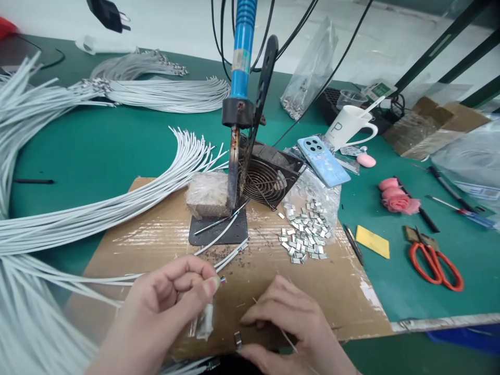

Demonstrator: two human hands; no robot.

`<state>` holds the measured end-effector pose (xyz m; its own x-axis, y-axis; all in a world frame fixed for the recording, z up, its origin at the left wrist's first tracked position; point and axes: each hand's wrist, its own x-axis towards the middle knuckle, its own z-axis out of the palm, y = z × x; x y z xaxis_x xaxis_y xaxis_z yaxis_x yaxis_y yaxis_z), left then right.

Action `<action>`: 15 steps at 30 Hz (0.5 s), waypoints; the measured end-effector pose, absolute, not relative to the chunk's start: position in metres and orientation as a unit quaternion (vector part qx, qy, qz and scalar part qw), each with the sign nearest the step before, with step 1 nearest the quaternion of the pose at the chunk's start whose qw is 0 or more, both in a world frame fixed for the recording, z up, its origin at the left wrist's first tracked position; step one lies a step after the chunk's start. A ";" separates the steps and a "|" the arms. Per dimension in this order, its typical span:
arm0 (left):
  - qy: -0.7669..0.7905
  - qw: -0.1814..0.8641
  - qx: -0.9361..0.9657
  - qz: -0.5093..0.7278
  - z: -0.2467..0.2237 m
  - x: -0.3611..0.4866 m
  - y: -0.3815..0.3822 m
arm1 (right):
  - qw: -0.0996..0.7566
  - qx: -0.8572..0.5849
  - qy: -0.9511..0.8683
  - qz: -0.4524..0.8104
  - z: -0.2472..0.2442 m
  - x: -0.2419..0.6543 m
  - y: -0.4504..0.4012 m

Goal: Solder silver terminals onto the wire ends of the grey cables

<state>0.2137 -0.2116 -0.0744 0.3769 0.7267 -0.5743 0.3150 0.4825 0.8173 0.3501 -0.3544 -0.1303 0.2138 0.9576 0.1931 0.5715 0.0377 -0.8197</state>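
Note:
My left hand (172, 297) is closed in a pinch on a white cable; the cable's stripped end with tiny coloured wires (223, 279) sticks out past the thumb tip. To the right, my right hand (289, 317) holds a small metal connector (238, 340) between thumb and forefinger. A thin pale wire (288, 339), perhaps solder, runs through the right hand's fingers. Above both hands, a blue-handled soldering iron (242, 62) stands upright in a bracket, its tip down by a wrapped block (208, 194). Loose metal connectors (307, 234) lie in a pile right of the iron.
A small fan (265, 179) sits behind the iron. Bundles of white cables (97, 219) cover the left side. On the right are a phone (324, 161), a mug (347, 127), red-handled scissors (435, 263) and a yellow pad (372, 241). Cardboard (336, 291) covers the green table's front.

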 end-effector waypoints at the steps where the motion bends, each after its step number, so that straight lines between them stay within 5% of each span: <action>1: 0.534 0.672 0.490 0.150 -0.075 0.214 -0.211 | 0.400 -0.655 -0.602 0.219 -0.134 0.348 -0.353; 5: 0.517 0.668 0.519 0.128 -0.075 0.214 -0.211 | 0.388 -0.667 -0.601 0.208 -0.144 0.344 -0.351; 15: 0.496 0.672 0.528 0.155 -0.076 0.217 -0.214 | 0.622 -0.658 -0.096 0.414 -0.115 0.335 -0.331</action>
<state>0.2166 -0.2136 -0.0755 0.4591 0.7319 -0.5035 0.3158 0.3953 0.8626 0.3353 -0.3308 -0.1146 0.6385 0.6416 -0.4251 -0.3881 -0.2085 -0.8977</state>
